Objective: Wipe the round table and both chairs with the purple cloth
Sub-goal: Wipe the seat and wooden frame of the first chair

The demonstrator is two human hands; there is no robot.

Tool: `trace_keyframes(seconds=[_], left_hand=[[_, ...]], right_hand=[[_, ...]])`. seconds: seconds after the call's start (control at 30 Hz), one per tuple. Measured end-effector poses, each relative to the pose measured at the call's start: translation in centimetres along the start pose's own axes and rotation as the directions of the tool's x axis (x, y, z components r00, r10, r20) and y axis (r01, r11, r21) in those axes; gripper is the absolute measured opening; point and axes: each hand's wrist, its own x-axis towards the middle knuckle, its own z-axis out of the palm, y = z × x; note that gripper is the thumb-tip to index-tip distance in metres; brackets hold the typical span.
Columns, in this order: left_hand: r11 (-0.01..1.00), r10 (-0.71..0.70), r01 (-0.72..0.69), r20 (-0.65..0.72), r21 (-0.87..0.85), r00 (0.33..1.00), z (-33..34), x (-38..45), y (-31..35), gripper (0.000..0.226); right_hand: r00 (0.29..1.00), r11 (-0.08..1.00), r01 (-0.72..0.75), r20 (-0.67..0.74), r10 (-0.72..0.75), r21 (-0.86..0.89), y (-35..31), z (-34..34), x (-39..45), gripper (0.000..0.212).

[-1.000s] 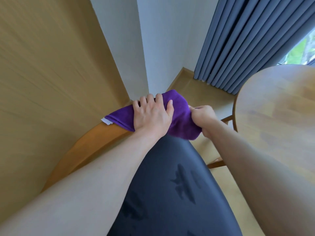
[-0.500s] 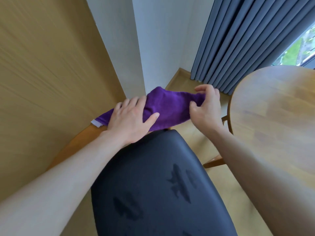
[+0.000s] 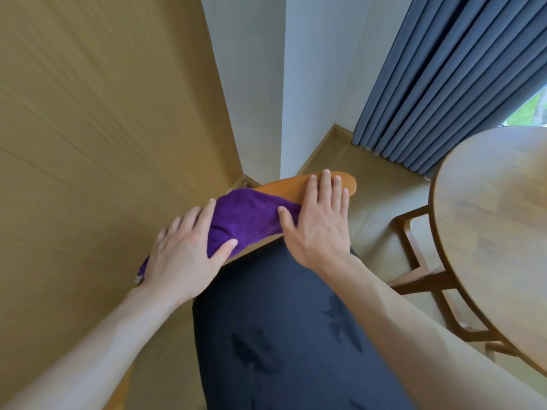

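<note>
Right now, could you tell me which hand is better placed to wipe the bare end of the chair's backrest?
Right hand: it rests on the wooden backrest beside the purple cloth; the left hand presses the cloth's far end.

Cloth (image 3: 245, 220) on chair backrest (image 3: 299, 184); table (image 3: 497, 232) right of chair.

Bare forearms, sleeveless to hands (image 3: 319, 229)
</note>
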Motion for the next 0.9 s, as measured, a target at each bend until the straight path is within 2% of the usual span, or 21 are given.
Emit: trace_keyframes(seconds=[0.1, 0.2, 0.37, 0.43, 0.5, 0.6, 0.7, 0.77, 0.83, 0.9], left_hand=[[0.999, 0.017, -0.017, -0.005, -0.043, 1.000, 0.1, 0.8, 0.4, 0.084], [0.994, 0.077, -0.076, 0.010, -0.072, 0.997, 0.4, 2.0, 1.3, 0.081], [0.977, 0.185, -0.184, -0.002, -0.108, 0.983, 0.0, 4.2, 3.8, 0.074], [0.965, 0.230, -0.229, -0.006, -0.126, 0.973, -0.3, 5.1, 5.4, 0.072], [0.960, 0.251, -0.251, -0.012, -0.122, 0.968, -0.6, 5.8, 7.3, 0.069], [0.963, 0.249, -0.252, -0.044, -0.100, 0.968, -0.8, 5.8, 8.6, 0.064], [0.951, 0.270, -0.277, -0.069, -0.134, 0.960, -1.2, 4.9, 7.5, 0.062], [0.944, 0.271, -0.282, -0.083, -0.170, 0.959, -1.6, 4.0, 5.7, 0.062], [0.953, 0.227, -0.243, -0.102, -0.181, 0.969, -1.7, 2.8, 2.9, 0.062], [0.969, 0.153, -0.167, -0.091, -0.180, 0.984, -1.5, 1.3, -0.3, 0.067]], right_hand=[[0.990, 0.996, 0.074, -0.127, -0.066, 0.053, 0.1, -0.4, -1.0, 0.054], [0.984, 0.989, 0.126, -0.137, -0.113, 0.084, 0.2, -0.3, -2.1, 0.033], [0.971, 0.963, 0.027, -0.236, 0.038, 0.266, 1.7, -2.6, -0.9, 0.011], [0.966, 0.939, 0.003, -0.242, 0.085, 0.343, 2.7, -4.4, 0.5, 0.013], [0.955, 0.952, -0.016, -0.276, 0.105, 0.306, 3.7, -5.9, 2.5, 0.013], [0.927, 0.997, -0.032, -0.371, 0.054, 0.066, 4.5, -6.9, 5.6, 0.015], [0.951, 0.981, -0.034, -0.308, -0.027, -0.193, 3.3, -5.6, 6.7, 0.021], [0.974, 0.982, -0.011, -0.224, -0.031, -0.187, 2.2, -3.8, 5.7, 0.026], [0.972, 0.997, -0.012, -0.236, -0.008, -0.082, 1.6, -2.0, 3.9, 0.029], [0.961, 0.999, 0.024, -0.275, -0.030, -0.024, 1.2, -0.6, 2.0, 0.044]])
